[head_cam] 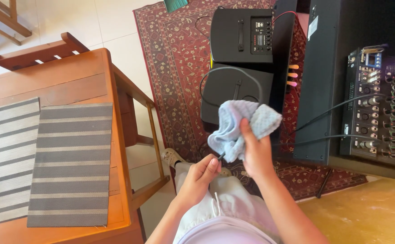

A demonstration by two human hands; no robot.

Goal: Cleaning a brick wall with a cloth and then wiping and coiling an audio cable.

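A person's right hand [257,151] clutches a crumpled pale-blue cloth [240,129] around a thin black cable [221,157] pinched by the left hand [202,174], apparently mid-wipe above a red patterned rug [175,68], beside black speakers [242,63].

Pale blue waffle-textured cloth [238,129], thin black cable [221,156], dark red rug [175,58] with cream floral pattern and borders, grey-and-charcoal striped mats [71,162], reddish-brown wooden worktop [48,77], matte black speakers [247,36], blue-faced audio mixer [382,108] with silver jacks, white tiled floor [107,22].
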